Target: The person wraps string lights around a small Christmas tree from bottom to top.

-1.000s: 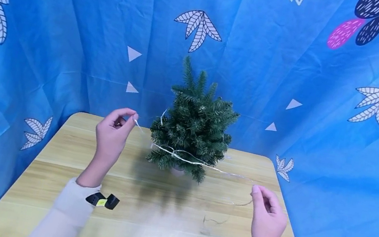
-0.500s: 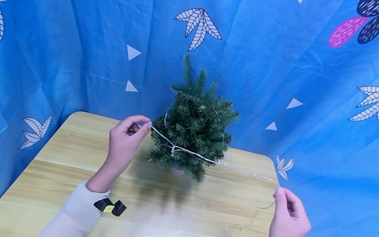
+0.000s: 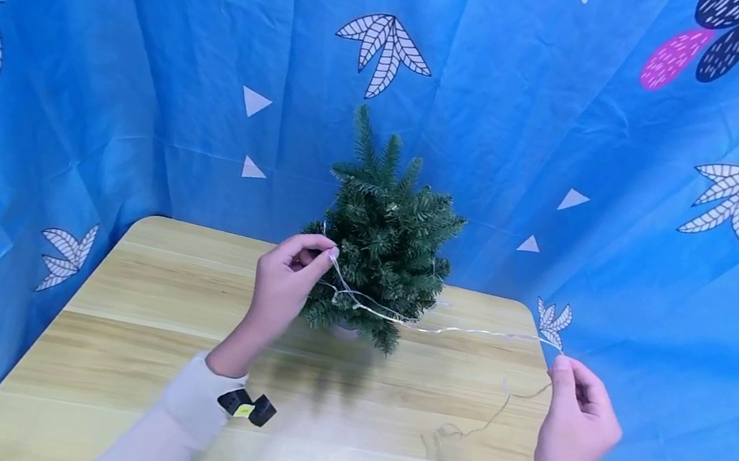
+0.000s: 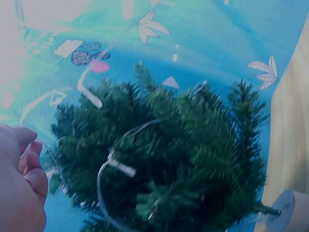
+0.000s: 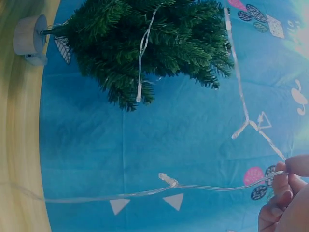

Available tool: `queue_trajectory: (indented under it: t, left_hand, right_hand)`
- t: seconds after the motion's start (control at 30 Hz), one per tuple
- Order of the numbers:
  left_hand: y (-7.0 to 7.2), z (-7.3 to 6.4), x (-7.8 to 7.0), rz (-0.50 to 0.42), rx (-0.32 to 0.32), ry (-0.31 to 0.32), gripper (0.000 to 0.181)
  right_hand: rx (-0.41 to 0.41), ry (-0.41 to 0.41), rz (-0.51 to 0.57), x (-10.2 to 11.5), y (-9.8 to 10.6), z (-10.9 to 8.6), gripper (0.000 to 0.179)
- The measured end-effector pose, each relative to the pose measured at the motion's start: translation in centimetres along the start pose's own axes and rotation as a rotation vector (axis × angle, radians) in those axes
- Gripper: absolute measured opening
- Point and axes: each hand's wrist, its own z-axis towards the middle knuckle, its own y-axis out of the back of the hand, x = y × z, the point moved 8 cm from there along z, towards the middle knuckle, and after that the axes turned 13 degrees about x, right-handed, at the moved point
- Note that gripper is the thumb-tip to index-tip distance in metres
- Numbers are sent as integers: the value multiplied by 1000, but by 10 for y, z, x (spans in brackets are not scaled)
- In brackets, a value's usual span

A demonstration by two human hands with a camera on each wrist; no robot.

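A small artificial Christmas tree (image 3: 387, 234) stands on the table, its round base (image 5: 30, 36) showing in the right wrist view. Clear string lights (image 3: 456, 331) cross the lower front of the tree, with a small bulb (image 4: 123, 167) visible against the branches. My left hand (image 3: 291, 274) pinches the strand between thumb and forefinger at the tree's left side. Well to the right of the tree, my right hand (image 3: 577, 419) pinches another part of the strand. From it a loose tail (image 3: 487, 424) hangs down over the table.
A wooden table (image 3: 141, 306) bears the tree. Blue patterned cloth (image 3: 226, 32) hangs behind it and along both sides, close to the table's edges. More wire lies across the tree's left side and lower front.
My left hand has moved right, from beside the tree to in front of its left branches. My right hand has moved right and slightly up, drawing the strand along.
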Motion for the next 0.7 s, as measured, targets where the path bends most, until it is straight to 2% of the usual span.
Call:
queue_trajectory:
  t: [0.17,0.3,0.43,0.57,0.7]
  left_hand:
    - [-19,6,-1,56,27,-2,12]
    - [-27,8,-6,138,34,-35,11]
    - [-32,6,-15,295,56,-89,12]
    - [-37,-1,-23,457,82,-170,14]
    - [-38,-8,-27,510,76,-236,15]
  right_hand:
    - [-3,0,26,4,-4,3,24]
    - [-1,16,33,8,-8,4,24]
    - [5,28,17,11,-12,3,23]
    - [6,35,23,11,-14,3,23]
    - [10,41,36,12,-16,3,23]
